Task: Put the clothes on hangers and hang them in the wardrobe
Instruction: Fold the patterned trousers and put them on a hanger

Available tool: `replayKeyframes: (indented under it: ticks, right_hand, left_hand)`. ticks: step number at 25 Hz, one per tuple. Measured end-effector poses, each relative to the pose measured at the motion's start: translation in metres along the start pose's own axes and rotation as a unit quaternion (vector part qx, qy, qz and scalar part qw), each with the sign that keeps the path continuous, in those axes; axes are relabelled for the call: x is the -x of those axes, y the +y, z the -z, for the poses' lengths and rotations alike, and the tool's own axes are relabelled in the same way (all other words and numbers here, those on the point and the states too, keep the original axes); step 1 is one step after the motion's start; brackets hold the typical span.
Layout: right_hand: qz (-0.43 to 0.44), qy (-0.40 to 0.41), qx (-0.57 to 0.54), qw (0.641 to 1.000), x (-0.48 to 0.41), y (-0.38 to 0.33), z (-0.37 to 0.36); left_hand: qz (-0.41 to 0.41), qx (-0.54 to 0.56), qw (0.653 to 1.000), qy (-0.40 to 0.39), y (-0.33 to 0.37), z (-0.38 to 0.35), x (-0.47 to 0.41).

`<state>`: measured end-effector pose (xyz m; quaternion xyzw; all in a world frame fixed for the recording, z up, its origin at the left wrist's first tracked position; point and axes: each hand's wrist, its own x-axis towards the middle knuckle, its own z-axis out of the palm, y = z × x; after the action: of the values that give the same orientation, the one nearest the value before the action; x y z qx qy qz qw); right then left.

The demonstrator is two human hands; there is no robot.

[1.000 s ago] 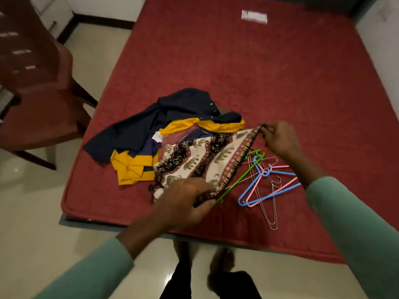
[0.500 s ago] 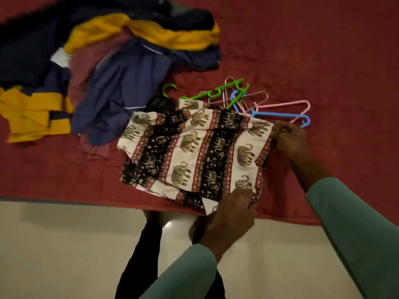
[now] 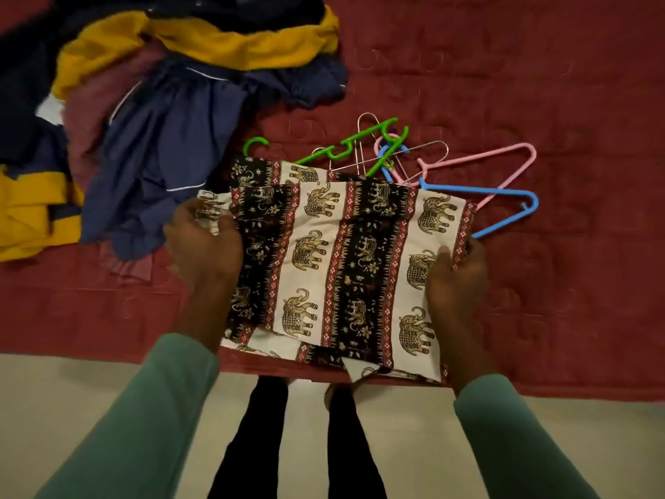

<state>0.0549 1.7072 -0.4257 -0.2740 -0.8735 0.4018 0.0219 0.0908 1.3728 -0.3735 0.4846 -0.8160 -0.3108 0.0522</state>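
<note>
Holding the elephant-print garment [image 3: 342, 261] at the near edge of the bed [image 3: 539, 84] | your left hand [image 3: 205, 246] pinches its left border; your right hand [image 3: 457, 279] grips the right border | early going, I'd judge; nothing hung; hangers [image 3: 478, 189] lie bare just beyond, partly underneath; clothes pile [image 3: 162, 138] waits left; wardrobe unseen

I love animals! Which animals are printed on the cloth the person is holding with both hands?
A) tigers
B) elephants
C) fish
B: the elephant-print cloth, gripped at its sides by the left hand and the right hand, shows rows of golden elephants.
</note>
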Motion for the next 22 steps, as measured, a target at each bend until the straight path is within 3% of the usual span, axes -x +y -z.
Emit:
replayKeyframes:
  ticks: [2,5,7,9,13,15,17,19,22]
  right_hand:
    - [-0.023,0.035,-0.045,0.998,-0.005,0.005,-0.001]
    - [-0.051,0.047,-0.072,0.995,-0.007,-0.002,0.002]
    - [-0.024,0.060,0.008,0.998,0.002,-0.013,0.005]
    - [0.071,0.047,0.115,0.990,0.023,-0.024,0.008]
    - [0.292,-0.126,0.138,0.938,0.081,-0.035,0.006]
    - [0.340,-0.261,0.155,0.890,0.106,-0.029,0.004]
    - [0.371,-0.338,0.231,0.833,0.121,-0.015,0.002]
    - [0.381,-0.354,0.283,0.806,0.130,0.001,0.005]
    - [0.376,-0.334,0.278,0.818,0.131,0.015,0.014]
  left_hand:
    - [0.032,-0.006,0.997,-0.066,-0.007,0.004,-0.022]
    - [-0.003,-0.013,0.994,-0.109,-0.008,0.001,-0.031]
    - [-0.041,-0.010,0.993,-0.112,-0.006,0.003,-0.028]
    - [-0.093,-0.047,0.991,-0.087,-0.004,0.007,-0.021]
    - [-0.174,-0.086,0.981,-0.016,0.017,0.017,0.004]
    - [-0.178,-0.034,0.983,-0.030,0.025,0.021,0.007]
    - [-0.141,0.025,0.988,-0.066,0.028,0.021,0.003]
    - [-0.119,0.039,0.987,-0.098,0.026,0.019,-0.004]
    - [-0.099,-0.013,0.982,-0.160,0.014,0.014,-0.026]
